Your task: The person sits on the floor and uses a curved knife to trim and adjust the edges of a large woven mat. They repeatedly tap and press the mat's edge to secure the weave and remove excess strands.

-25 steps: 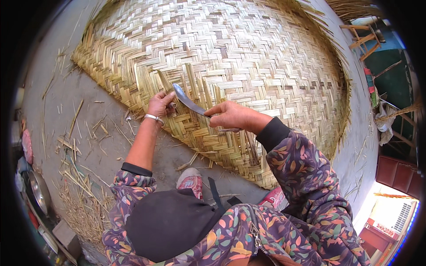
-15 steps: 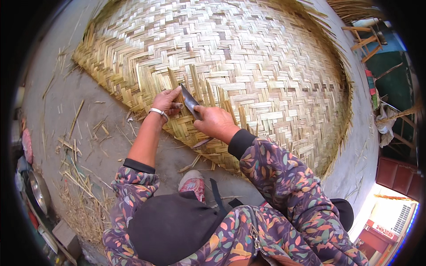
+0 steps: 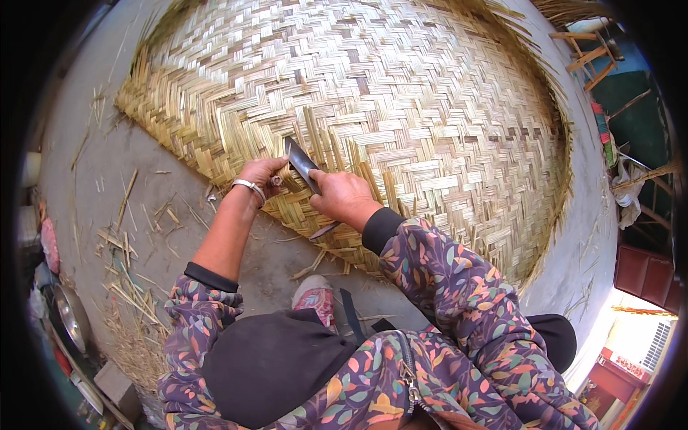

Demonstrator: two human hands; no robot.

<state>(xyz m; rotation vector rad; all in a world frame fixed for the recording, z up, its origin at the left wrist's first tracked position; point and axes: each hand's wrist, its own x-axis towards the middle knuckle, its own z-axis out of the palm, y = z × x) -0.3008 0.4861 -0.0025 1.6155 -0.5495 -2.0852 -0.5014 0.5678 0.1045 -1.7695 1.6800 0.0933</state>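
A large woven mat point(image 3: 430, 129) of pale flat strips spreads in front of me, its near corner pointing toward my feet. Several strip ends point(image 3: 313, 129) stick up from its near left border. My right hand point(image 3: 344, 195) is closed round a knife with a dark, broad blade point(image 3: 301, 163), which lies slantwise low over the weave, tip toward the far left. Beside the blade my left hand point(image 3: 262, 175), with a white bracelet point(image 3: 251, 188) on its wrist, has its fingers curled at the mat's border. What those fingers pinch is too small to make out.
Cut strips and straw litter point(image 3: 132, 301) lie on the grey floor at left. My shoe point(image 3: 314, 297) is just below the mat's near edge. A metal basin point(image 3: 70, 315) stands far left, a wooden stool point(image 3: 588, 57) far right. A dark pointed piece point(image 3: 325, 230) shows at the mat's border.
My left hand has drawn slightly left and down, away from the knife tip. The strip that stood up just beyond it no longer stands upright. The knife has shifted slightly left.
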